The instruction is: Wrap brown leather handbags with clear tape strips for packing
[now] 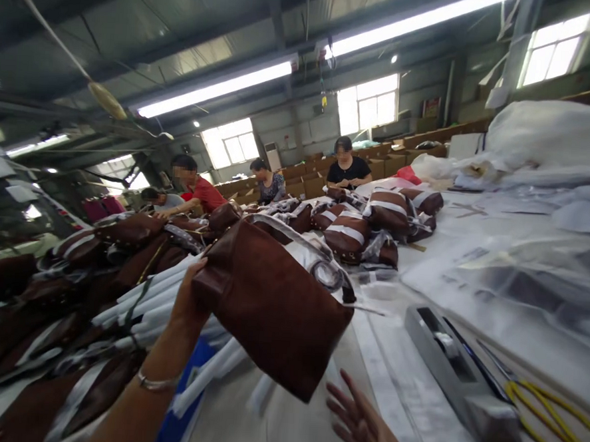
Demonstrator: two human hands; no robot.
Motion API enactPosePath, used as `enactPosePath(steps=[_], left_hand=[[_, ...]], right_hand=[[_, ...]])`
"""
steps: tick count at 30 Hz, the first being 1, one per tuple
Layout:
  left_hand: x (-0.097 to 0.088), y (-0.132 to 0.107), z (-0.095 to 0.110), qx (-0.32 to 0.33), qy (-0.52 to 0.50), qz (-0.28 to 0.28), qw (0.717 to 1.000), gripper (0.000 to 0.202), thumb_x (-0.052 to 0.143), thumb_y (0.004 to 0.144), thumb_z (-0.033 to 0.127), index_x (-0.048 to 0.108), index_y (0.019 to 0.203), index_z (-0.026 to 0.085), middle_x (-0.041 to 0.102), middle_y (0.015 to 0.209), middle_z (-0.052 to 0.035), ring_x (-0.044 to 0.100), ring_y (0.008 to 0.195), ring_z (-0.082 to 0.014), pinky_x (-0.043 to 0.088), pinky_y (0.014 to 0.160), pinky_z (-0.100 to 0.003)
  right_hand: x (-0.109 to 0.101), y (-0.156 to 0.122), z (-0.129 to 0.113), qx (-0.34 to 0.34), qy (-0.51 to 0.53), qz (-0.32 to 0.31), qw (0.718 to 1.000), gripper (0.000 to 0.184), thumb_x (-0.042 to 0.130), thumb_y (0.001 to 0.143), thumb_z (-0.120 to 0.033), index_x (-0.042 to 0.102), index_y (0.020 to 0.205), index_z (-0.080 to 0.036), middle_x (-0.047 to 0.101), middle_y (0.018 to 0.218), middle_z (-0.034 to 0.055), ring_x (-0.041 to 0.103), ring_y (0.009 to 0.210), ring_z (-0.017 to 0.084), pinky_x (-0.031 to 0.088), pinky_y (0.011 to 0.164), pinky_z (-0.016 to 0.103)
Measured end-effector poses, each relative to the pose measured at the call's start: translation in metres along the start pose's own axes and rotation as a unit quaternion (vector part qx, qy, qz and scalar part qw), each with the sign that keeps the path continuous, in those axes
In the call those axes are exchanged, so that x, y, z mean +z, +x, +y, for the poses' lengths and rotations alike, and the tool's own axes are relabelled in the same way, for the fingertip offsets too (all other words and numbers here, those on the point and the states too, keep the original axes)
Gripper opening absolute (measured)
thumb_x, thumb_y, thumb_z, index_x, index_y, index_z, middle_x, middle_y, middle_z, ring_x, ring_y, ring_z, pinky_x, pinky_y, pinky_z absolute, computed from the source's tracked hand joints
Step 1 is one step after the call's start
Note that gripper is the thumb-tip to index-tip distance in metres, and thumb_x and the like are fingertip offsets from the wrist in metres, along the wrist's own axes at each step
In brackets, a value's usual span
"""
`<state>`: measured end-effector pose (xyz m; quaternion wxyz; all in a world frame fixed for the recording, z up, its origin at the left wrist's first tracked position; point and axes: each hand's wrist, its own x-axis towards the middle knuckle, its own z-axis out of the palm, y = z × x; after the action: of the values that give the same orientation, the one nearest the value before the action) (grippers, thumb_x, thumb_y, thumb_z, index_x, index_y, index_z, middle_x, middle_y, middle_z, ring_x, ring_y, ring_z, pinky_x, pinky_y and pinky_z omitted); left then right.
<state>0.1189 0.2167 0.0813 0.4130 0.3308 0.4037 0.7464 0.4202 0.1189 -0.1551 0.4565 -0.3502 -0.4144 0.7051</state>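
My left hand is raised over the table and grips a brown suede bag by its upper left corner, so the bag hangs tilted in the air. A silver bracelet circles that wrist. My right hand is low at the bottom of the view with its fingers spread apart, holding nothing, just below the bag's lower corner. Behind the bag lie white rolled pieces and a heap of more brown bags.
A grey tape dispenser lies right of my hands, with yellow-handled scissors beside it. Clear plastic bags cover the right side of the table. More wrapped brown bags are piled at the far end. Several people sit working across the table.
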Motion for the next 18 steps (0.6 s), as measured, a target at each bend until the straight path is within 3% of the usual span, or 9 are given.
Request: enactPosePath(steps=[2, 4, 7, 12, 15, 18], left_hand=[[-0.012, -0.040, -0.019, -0.053, -0.019, 0.031, 0.998, 0.026, 0.066, 0.074, 0.026, 0.067, 0.098, 0.017, 0.075, 0.084, -0.0013, 0.072, 0.086, -0.0185, 0.059, 0.080, -0.027], [-0.024, -0.079, -0.038, -0.068, -0.021, 0.075, 0.995, 0.027, 0.066, 0.073, 0.026, 0.068, 0.099, 0.019, 0.075, 0.082, 0.0002, 0.072, 0.088, -0.0184, 0.059, 0.084, -0.027], [-0.047, -0.136, -0.060, -0.078, 0.000, 0.160, 0.984, 0.026, 0.063, 0.077, 0.028, 0.070, 0.102, 0.024, 0.076, 0.086, 0.0026, 0.072, 0.095, -0.0181, 0.059, 0.085, -0.026], [-0.092, -0.227, -0.081, -0.216, 0.001, 0.289, 0.932, 0.024, 0.064, 0.075, 0.023, 0.072, 0.097, 0.025, 0.077, 0.090, 0.0006, 0.074, 0.090, -0.0214, 0.062, 0.072, -0.029], [-0.113, -0.262, -0.091, -0.285, -0.029, 0.291, 0.913, 0.016, 0.067, 0.076, 0.024, 0.072, 0.091, 0.023, 0.077, 0.086, -0.0016, 0.074, 0.088, -0.0234, 0.062, 0.068, -0.030], [-0.125, -0.273, -0.108, -0.329, -0.055, 0.262, 0.906, 0.016, 0.068, 0.078, 0.024, 0.072, 0.093, 0.019, 0.077, 0.088, -0.0049, 0.074, 0.088, -0.0241, 0.061, 0.073, -0.032]], right_hand=[[0.012, -0.006, 0.000, 0.008, 0.127, -0.017, 0.992, 0.097, 0.055, 0.071, -0.089, 0.040, 0.150, -0.036, 0.053, 0.148, 0.0109, 0.051, 0.133, 0.035, 0.038, 0.111, 0.057], [0.018, -0.014, -0.005, 0.014, 0.188, -0.017, 0.982, 0.087, 0.063, 0.079, -0.076, 0.039, 0.151, -0.033, 0.051, 0.149, 0.0107, 0.047, 0.137, 0.033, 0.037, 0.113, 0.054], [0.008, -0.028, -0.015, 0.020, 0.160, 0.019, 0.987, 0.076, 0.068, 0.085, -0.058, 0.040, 0.151, -0.032, 0.054, 0.147, 0.0085, 0.046, 0.139, 0.031, 0.038, 0.114, 0.052], [-0.036, -0.047, -0.013, 0.058, 0.029, 0.077, 0.995, 0.062, 0.067, 0.085, -0.058, 0.056, 0.139, -0.029, 0.062, 0.138, 0.0072, 0.052, 0.133, 0.033, 0.038, 0.116, 0.056], [-0.053, -0.057, -0.004, 0.063, -0.048, 0.094, 0.992, 0.052, 0.070, 0.083, -0.055, 0.067, 0.126, -0.026, 0.069, 0.128, 0.0098, 0.056, 0.129, 0.037, 0.040, 0.114, 0.056], [-0.053, -0.062, -0.002, 0.094, -0.061, 0.091, 0.990, 0.049, 0.069, 0.085, -0.054, 0.069, 0.123, -0.024, 0.072, 0.121, 0.0106, 0.062, 0.121, 0.037, 0.047, 0.109, 0.056]])
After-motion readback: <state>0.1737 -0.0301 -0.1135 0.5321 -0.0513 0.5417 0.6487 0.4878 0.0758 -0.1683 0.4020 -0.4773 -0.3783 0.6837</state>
